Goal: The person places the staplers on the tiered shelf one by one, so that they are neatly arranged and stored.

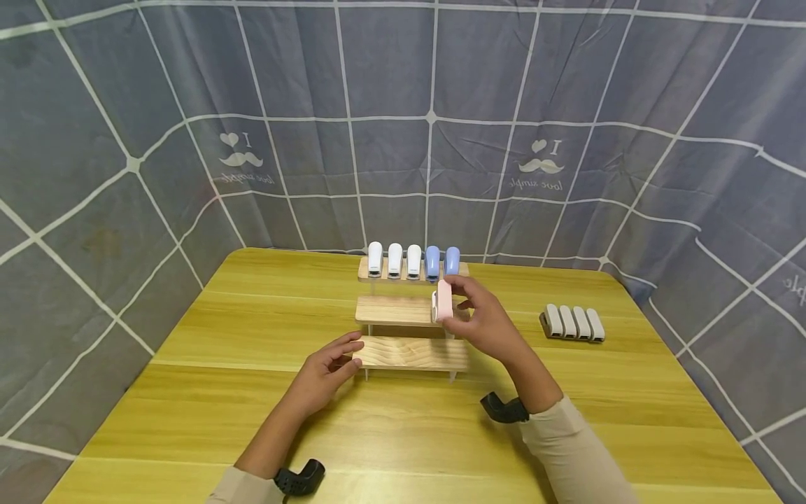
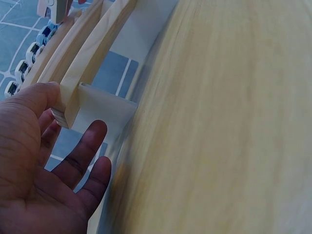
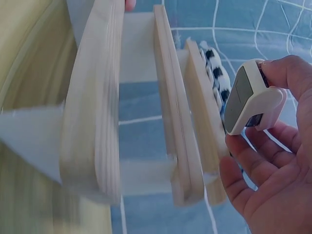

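Note:
My right hand (image 1: 481, 318) pinches a small pink-and-white stapler (image 1: 443, 301) between thumb and fingers, above the right end of the middle step of a wooden three-step display stand (image 1: 409, 352). In the right wrist view, the stapler's grey base (image 3: 239, 100) faces the camera. My left hand (image 1: 324, 374) holds the left end of the lowest step; the left wrist view shows the thumb (image 2: 41, 97) against the board's corner and two other fingers spread free of it. Along the top step stand white staplers (image 1: 394, 261) and two blue staplers (image 1: 432, 263).
To the right on the wooden table (image 1: 252, 406) lies a row of several light-coloured staplers (image 1: 574, 323), side by side. Clear supports (image 1: 452, 376) hold up the steps. A grey gridded curtain (image 1: 390, 161) hangs around the table's back and sides.

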Tool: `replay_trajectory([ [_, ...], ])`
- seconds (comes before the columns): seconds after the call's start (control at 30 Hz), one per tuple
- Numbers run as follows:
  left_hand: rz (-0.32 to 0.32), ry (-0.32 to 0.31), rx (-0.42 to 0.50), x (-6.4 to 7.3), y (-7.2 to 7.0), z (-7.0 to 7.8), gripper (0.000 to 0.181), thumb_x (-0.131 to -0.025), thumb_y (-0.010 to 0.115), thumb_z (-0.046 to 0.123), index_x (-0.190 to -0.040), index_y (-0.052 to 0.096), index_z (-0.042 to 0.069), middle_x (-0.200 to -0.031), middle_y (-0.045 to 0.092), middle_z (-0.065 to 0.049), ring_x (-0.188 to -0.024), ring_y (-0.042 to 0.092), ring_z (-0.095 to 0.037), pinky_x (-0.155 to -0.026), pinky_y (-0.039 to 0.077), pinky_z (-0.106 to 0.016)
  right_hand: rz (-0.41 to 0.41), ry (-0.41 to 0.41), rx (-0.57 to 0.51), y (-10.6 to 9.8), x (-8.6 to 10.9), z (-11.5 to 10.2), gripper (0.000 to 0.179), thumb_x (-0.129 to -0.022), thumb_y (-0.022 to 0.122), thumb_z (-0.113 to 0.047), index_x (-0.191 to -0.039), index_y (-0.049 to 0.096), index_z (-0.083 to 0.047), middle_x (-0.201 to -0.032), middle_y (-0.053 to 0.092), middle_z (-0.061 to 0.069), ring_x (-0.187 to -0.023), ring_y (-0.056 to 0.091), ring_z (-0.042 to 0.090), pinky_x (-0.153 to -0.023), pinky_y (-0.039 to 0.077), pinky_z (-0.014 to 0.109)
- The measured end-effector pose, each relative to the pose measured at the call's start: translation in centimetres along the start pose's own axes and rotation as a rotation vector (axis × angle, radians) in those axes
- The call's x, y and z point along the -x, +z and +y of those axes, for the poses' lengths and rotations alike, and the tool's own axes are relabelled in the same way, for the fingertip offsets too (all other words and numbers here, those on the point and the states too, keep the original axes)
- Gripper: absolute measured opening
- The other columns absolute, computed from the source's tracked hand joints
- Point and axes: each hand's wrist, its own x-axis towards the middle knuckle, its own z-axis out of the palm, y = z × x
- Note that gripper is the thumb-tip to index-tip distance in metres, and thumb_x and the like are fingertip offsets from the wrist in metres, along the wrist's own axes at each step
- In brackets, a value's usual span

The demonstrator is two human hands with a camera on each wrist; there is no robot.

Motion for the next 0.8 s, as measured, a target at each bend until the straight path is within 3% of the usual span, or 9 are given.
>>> replay_trajectory([
  [0.43,-0.002,-0.002,0.007,0.0,0.0,-0.1,0.043,-0.098,0.066,0.026,-0.134,0.062,0.003,-0.149,0.048,-0.005,-0.126,0.054,-0.027,-0.096,0.048,-0.028,-0.024,0.006,-0.018,2.6,-0.8,-1.6,0.064,-0.083,0.081,-0.01,-0.14,0.051,-0.005,-0.131,0.057,0.01,-0.119,0.054,0.026,-0.091,0.05,0.046],
  [0.8,-0.003,-0.002,0.011,0.1,0.0,0.2,0.042,-0.098,0.066,0.023,-0.134,0.061,0.002,-0.149,0.048,-0.005,-0.125,0.055,-0.027,-0.094,0.049,-0.027,-0.032,0.02,-0.01,4.6,-1.5,-1.5,0.068,-0.083,0.082,-0.015,-0.143,0.051,-0.004,-0.136,0.054,0.007,-0.12,0.055,0.025,-0.088,0.053,0.039],
])
